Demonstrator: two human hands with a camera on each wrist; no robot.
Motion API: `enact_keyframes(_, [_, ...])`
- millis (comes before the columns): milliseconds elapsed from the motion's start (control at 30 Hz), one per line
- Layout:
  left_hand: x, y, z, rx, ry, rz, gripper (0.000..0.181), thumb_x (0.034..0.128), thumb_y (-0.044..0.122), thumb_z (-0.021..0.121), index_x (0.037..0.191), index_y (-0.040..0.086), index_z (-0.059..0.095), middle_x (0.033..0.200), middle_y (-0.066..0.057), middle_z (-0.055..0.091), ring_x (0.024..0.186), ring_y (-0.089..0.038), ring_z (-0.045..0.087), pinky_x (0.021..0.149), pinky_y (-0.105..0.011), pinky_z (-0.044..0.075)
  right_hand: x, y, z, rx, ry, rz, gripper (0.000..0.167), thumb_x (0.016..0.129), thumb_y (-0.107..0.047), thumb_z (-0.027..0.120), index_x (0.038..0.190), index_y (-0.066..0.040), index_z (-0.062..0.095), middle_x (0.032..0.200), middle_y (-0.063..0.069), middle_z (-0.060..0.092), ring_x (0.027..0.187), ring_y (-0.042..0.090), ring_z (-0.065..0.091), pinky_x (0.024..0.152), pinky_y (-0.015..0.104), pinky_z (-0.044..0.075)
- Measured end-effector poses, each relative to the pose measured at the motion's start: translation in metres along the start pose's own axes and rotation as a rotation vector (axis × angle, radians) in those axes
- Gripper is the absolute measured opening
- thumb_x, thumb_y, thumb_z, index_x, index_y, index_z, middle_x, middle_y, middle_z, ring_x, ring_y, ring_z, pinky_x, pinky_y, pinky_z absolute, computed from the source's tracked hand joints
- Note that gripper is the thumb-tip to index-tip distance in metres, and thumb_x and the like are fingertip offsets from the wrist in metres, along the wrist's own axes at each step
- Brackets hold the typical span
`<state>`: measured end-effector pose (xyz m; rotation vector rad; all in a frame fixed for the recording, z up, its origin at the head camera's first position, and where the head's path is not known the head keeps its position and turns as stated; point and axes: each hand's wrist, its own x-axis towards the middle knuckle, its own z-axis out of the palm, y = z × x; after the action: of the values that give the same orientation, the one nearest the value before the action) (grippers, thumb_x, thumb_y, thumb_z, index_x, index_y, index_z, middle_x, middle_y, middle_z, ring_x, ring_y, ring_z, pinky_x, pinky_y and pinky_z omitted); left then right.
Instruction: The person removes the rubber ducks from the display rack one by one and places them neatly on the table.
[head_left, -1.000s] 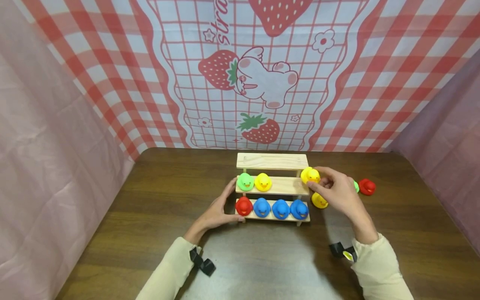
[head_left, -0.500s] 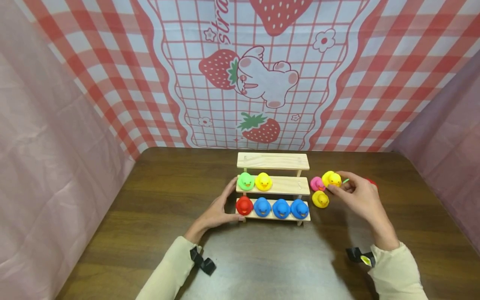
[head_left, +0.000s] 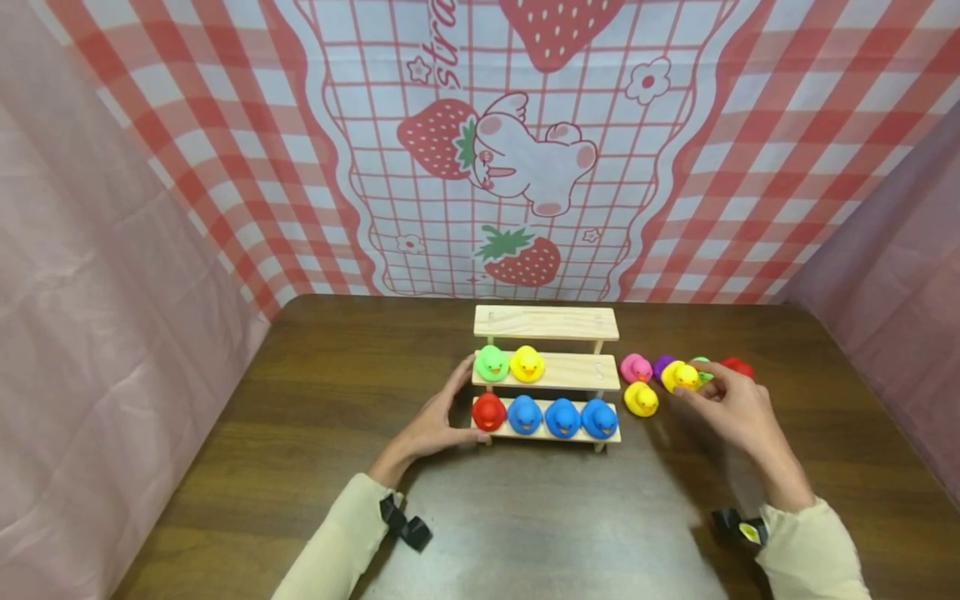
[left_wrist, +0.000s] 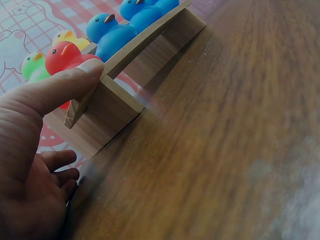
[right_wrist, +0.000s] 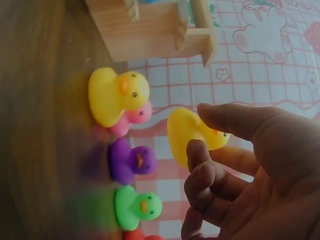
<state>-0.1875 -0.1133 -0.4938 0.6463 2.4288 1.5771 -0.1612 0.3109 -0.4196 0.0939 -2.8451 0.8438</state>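
Note:
A three-tier wooden display stand point(head_left: 570, 369) stands on the table. My left hand point(head_left: 431, 427) holds its left end; the thumb point(left_wrist: 92, 69) lies on the front edge of the bottom shelf beside a red rubber duck point(head_left: 489, 412). Several blue ducks point(head_left: 562, 417) fill the rest of that shelf. On the middle shelf sit a green duck point(head_left: 492, 364) and a yellow duck point(head_left: 527, 364); the top shelf is bare. To the right of the stand, my right hand point(head_left: 731, 408) pinches another yellow rubber duck point(right_wrist: 187, 135) between thumb and fingers, off the table.
Right of the stand, loose ducks stand on the wooden table point(head_left: 300, 467): yellow point(head_left: 641, 400), pink point(head_left: 636, 368), purple point(head_left: 663, 365), green point(right_wrist: 137, 207) and red point(head_left: 738, 367). My right hand partly covers the green and red ones. A strawberry-print cloth point(head_left: 525, 150) hangs behind.
My right hand has carried the yellow duck from the right end of the middle shelf rightward to the loose ducks, baring the pink and purple ones. My left hand stays put.

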Motion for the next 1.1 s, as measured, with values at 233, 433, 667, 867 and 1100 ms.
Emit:
enact_keyframes(233, [-0.001, 0.001, -0.001, -0.001, 0.005, -0.001, 0.116, 0.0746, 0.017, 0.088, 0.159, 0.041, 0.012, 0.164, -0.013, 0.031, 0.154, -0.029, 0.027, 0.123, -0.064, 0.016, -0.004, 0.010, 0.005, -0.019, -0.047, 0.010, 0.053, 0.090, -0.029, 0.075, 0.126, 0.007, 0.061, 0.073, 0.005, 0.065, 0.059, 0.006, 0.047, 0.055, 0.023, 0.038])
enact_keyframes(433, [-0.001, 0.000, -0.001, 0.002, 0.005, -0.002, 0.117, 0.0744, 0.017, 0.089, 0.159, 0.042, 0.012, 0.164, -0.012, 0.032, 0.154, -0.028, 0.028, 0.123, -0.063, 0.017, -0.006, 0.015, 0.009, -0.034, -0.049, -0.003, 0.051, 0.089, -0.028, 0.075, 0.124, 0.007, 0.063, 0.071, 0.003, 0.065, 0.058, 0.005, 0.046, 0.059, 0.025, 0.036])
enact_keyframes(667, [-0.001, -0.001, 0.000, 0.008, 0.004, -0.002, 0.116, 0.0751, 0.019, 0.089, 0.159, 0.041, 0.012, 0.164, -0.011, 0.032, 0.154, -0.028, 0.027, 0.123, -0.064, 0.017, -0.008, 0.016, 0.013, -0.028, -0.067, -0.001, 0.049, 0.089, -0.026, 0.075, 0.125, 0.005, 0.063, 0.070, 0.001, 0.065, 0.057, 0.003, 0.046, 0.061, 0.025, 0.035])
enact_keyframes(867, [-0.001, 0.000, 0.000, 0.009, -0.006, 0.007, 0.116, 0.0754, 0.019, 0.088, 0.160, 0.039, 0.011, 0.165, -0.011, 0.031, 0.154, -0.028, 0.026, 0.123, -0.063, 0.016, -0.009, 0.019, 0.016, -0.031, -0.058, -0.018, 0.045, 0.088, -0.024, 0.075, 0.122, 0.003, 0.064, 0.068, 0.000, 0.063, 0.057, 0.001, 0.044, 0.061, 0.025, 0.033])
enact_keyframes(1100, [0.000, 0.000, -0.001, 0.014, -0.009, 0.016, 0.116, 0.0757, 0.020, 0.088, 0.160, 0.039, 0.011, 0.165, -0.010, 0.031, 0.154, -0.027, 0.026, 0.123, -0.063, 0.016, -0.010, 0.025, 0.020, -0.033, -0.116, 0.026, 0.048, 0.091, -0.026, 0.073, 0.127, 0.003, 0.061, 0.069, 0.001, 0.060, 0.057, 0.005, 0.043, 0.058, 0.025, 0.033])
